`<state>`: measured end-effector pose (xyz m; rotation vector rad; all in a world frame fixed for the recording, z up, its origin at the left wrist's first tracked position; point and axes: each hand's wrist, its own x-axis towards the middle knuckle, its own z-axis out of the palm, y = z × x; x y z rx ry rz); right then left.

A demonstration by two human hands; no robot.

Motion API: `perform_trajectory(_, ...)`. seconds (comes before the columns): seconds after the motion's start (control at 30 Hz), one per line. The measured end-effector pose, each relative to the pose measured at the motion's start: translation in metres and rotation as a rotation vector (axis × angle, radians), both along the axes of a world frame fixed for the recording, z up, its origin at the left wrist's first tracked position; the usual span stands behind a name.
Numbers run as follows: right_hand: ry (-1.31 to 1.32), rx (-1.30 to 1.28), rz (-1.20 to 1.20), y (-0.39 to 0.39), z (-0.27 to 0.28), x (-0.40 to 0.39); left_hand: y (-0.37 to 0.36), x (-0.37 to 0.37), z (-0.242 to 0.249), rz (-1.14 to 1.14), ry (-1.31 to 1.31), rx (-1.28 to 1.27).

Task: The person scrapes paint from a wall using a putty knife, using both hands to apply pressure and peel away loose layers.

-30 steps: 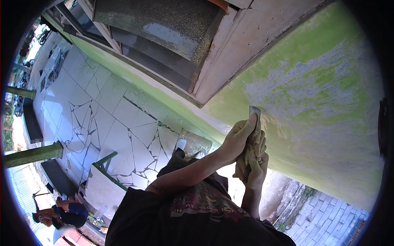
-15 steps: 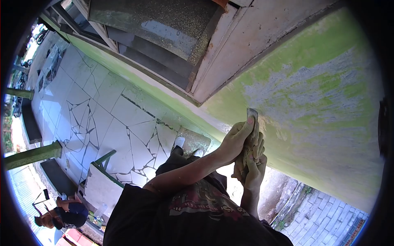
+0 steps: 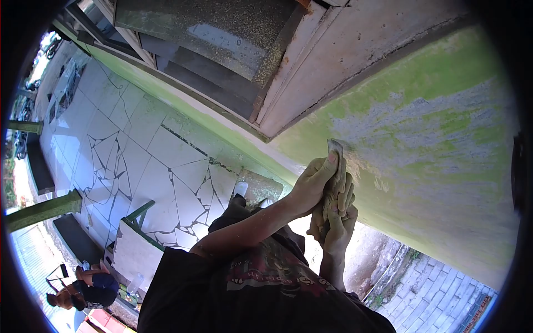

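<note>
A scraper [image 3: 335, 146] with a flat, dull metal blade points up against the green wall [image 3: 302, 125], and its blade tip is at or very near the surface. My left hand [image 3: 312, 186] is closed around it, thumb laid along the flat near the blade. Lower down, my right hand [image 3: 340, 222] is wrapped around the handle end, and both hands look dusty. Fingers cover most of the handle. Beside the blade, green paint is worn away in patches of grey and tan [image 3: 363, 166].
A window with a glass pane [image 3: 222, 41] and pale frame is above. Cracked white tiles [image 3: 150, 166] cover the floor on the left, with a board on green legs [image 3: 130, 255]. A person [image 3: 89, 288] is at lower left. Grey paving [image 3: 438, 288] lies lower right.
Both hands and the scraper have shifted slightly left and up in the view. My grip stays the same, and the blade shows more of its face.
</note>
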<state>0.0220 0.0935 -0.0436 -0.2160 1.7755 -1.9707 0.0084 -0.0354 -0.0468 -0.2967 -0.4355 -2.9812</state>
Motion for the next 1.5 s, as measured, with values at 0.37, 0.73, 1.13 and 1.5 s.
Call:
perform_trajectory(0.37,0.052,0.05,0.053,-0.002,-0.005,-0.005,-0.006,-0.002,0.002,-0.002,-0.029,-0.026)
perform_trajectory(0.73,-0.085,-0.08,-0.04,-0.024,0.002,-0.001,-0.025,0.0,-0.001,-0.047,0.005,0.005)
perform_trajectory(1.13,0.058,-0.045,0.1,-0.038,-0.005,0.002,-0.037,0.006,-0.006,-0.052,-0.087,-0.05)
perform_trajectory(1.5,-0.038,-0.138,0.067,-0.047,-0.011,0.01,-0.042,0.013,-0.008,-0.063,-0.209,-0.152)
